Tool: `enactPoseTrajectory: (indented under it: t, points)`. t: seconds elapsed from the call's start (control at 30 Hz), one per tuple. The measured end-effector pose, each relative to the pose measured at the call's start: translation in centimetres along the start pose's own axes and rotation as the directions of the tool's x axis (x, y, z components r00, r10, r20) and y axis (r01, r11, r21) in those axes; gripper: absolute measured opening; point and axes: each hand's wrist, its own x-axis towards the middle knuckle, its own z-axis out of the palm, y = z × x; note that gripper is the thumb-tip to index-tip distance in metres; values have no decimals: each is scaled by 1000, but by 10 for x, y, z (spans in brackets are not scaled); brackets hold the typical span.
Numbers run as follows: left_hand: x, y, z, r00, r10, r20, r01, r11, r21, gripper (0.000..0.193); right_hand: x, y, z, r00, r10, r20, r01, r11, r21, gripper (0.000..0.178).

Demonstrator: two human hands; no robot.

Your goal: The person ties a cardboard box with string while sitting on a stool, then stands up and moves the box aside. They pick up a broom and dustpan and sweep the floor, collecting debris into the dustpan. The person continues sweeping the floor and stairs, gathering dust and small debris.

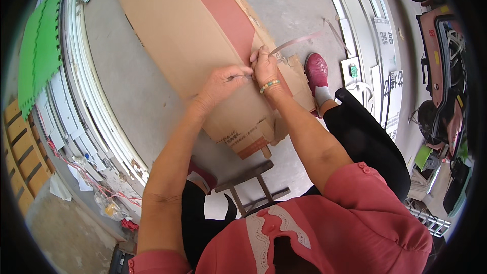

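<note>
A long stack of flattened brown cardboard point(172, 30) with a reddish stripe lies in front of me, its edges torn at the near end. My right hand point(266, 69), with a beaded bracelet at the wrist, is closed on a thin pinkish plastic strap point(295, 42), whose loose end sticks out to the right. Against it, my left hand point(223, 82) is closed in a pinch, fingertips meeting the right hand's fingers just above the cardboard. What the left fingertips hold is too small to make out.
A small wooden stool point(253, 182) stands between my feet. My maroon shoe point(317, 70) is beside the cardboard's right edge. Long white strips point(94, 86) and a green foam mat point(40, 45) line the left wall. Panels point(388, 66) and a reddish vehicle point(436, 66) stand at right.
</note>
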Motion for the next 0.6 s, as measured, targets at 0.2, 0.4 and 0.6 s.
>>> enactPoseTrajectory:
  t: [0.2, 0.4, 0.6]
  points:
    - [21, -28, 20, 989, -30, -143, -21, 939, -344, 24, 4, 11, 1, 999, -9, -44, 9, 1000, 9, 53]
    - [5, -10, 18, 994, 104, -39, -103, 994, 47, 22, 4, 3, 5, 999, -43, -30, 45, 995, 94, 49]
    - [4, -49, -12, 974, 197, -114, -180, 973, 143, 24, 1, -7, 2, 992, 66, 110, -90, 969, 229, 49]
